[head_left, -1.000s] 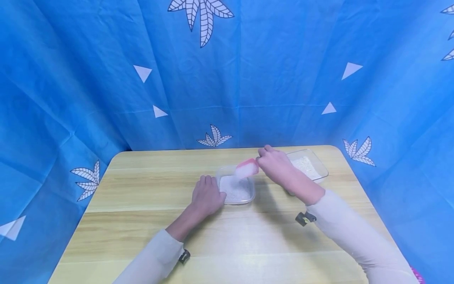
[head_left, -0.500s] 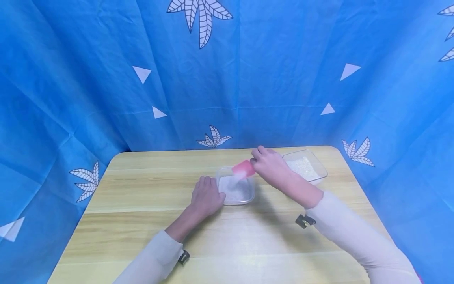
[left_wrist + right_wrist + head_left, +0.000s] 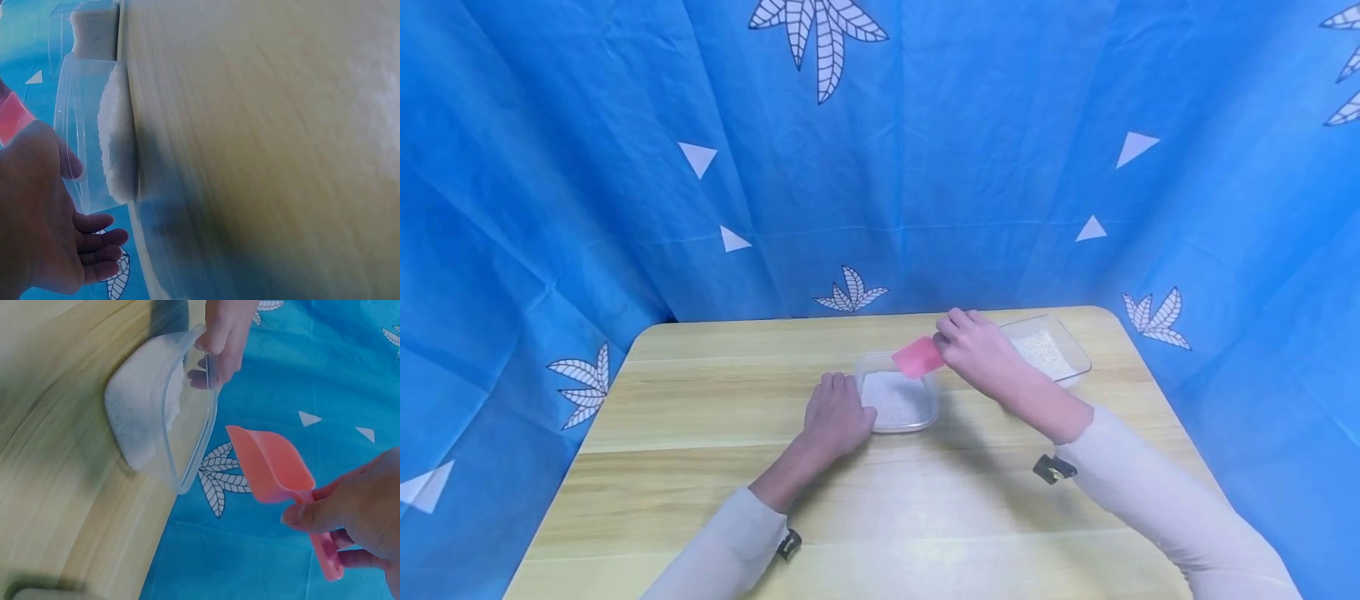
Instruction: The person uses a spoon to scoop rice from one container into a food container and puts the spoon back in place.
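A clear plastic container [image 3: 901, 429] with white grains [image 3: 134, 403] in it stands on the table. My left hand [image 3: 838, 415] holds its left side, the thumb against the wall and the fingers farther round it. In the right wrist view, that hand [image 3: 225, 334] is at the container's rim. My right hand [image 3: 977, 354] grips a pink scoop [image 3: 272, 465] by its handle. The scoop is tipped above the container's back right part, apart from it, and no grains show in its bowl.
To the right, partly behind my right arm, stands a second clear container [image 3: 1081, 357] with white grains in it. The wooden table [image 3: 700, 467] ends at a blue curtain [image 3: 985, 167] with leaf prints.
White grains poured from the scoop into the container, and the scoop turned over until its pink back showed. The left hand and the container stayed in place.
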Motion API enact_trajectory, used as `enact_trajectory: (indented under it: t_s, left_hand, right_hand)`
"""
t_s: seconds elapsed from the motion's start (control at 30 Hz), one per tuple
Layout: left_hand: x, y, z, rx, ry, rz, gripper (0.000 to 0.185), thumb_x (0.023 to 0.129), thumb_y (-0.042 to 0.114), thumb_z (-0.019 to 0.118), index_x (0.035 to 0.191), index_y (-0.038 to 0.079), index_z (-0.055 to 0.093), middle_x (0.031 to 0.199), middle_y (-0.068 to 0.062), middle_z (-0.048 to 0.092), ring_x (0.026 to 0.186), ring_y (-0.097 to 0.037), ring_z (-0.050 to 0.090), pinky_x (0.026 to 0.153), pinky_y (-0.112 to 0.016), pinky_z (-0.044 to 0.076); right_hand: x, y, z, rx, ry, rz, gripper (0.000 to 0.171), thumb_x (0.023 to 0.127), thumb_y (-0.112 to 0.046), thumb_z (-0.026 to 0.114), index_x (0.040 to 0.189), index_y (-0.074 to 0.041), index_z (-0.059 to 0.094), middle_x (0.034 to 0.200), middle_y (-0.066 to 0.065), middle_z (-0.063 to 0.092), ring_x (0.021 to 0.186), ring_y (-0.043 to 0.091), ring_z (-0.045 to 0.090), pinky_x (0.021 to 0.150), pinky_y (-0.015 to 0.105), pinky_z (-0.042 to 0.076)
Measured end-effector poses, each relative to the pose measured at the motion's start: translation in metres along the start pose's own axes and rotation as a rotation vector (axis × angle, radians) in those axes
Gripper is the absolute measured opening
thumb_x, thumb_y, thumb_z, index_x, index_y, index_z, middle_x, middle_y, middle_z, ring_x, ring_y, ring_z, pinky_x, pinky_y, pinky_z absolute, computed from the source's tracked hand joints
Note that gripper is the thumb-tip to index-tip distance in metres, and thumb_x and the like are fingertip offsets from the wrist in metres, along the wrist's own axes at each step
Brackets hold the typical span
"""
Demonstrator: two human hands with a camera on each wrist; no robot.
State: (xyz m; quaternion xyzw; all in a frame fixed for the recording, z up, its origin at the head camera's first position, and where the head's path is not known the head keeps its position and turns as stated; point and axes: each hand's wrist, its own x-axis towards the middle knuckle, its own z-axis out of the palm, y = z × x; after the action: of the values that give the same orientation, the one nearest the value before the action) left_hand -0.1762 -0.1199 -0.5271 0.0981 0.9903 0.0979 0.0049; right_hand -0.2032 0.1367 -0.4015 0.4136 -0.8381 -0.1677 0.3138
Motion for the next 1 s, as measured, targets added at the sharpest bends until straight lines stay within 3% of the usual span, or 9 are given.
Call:
enact_trajectory:
  t_s: [0.3,0.57,0.8,1.0]
  left_hand:
    - [0.001,-0.001,0.003,0.002,0.003,0.005,0.044,0.088,0.037,0.053,0.107,-0.003,0.057,0.097,-0.012,0.049,0.092,-0.026,0.041,0.083,-0.037,0.039]
    - [0.002,-0.002,0.004,0.011,0.011,0.015,0.044,0.089,0.037,0.052,0.106,-0.003,0.057,0.096,-0.011,0.049,0.092,-0.027,0.041,0.086,-0.037,0.039]
    - [0.001,-0.003,0.004,0.01,0.004,0.008,0.045,0.089,0.038,0.053,0.108,-0.003,0.057,0.098,-0.012,0.051,0.094,-0.027,0.042,0.088,-0.038,0.04]
    - [0.001,-0.003,0.004,0.006,0.015,0.008,0.044,0.089,0.038,0.053,0.106,-0.002,0.057,0.097,-0.012,0.05,0.092,-0.027,0.042,0.085,-0.037,0.04]
  right_hand:
    - [-0.01,0.009,-0.003,0.006,-0.092,0.038,0.025,0.076,0.005,0.084,0.097,-0.007,0.08,0.093,0.008,0.072,0.082,0.022,0.059,0.07,0.027,0.056]
    - [-0.022,0.026,-0.003,0.043,-0.044,0.07,0.023,0.075,0.01,0.079,0.095,-0.002,0.079,0.091,0.01,0.072,0.08,0.025,0.059,0.067,0.029,0.057]
    - [-0.035,0.039,-0.005,-0.016,-0.103,0.075,0.023,0.079,0.011,0.077,0.098,-0.001,0.079,0.092,0.011,0.071,0.082,0.027,0.061,0.069,0.03,0.058]
    - [-0.043,0.049,-0.007,0.028,-0.134,0.149,0.023,0.081,0.012,0.076,0.1,0.001,0.079,0.094,0.013,0.073,0.084,0.029,0.063,0.066,0.033,0.059]
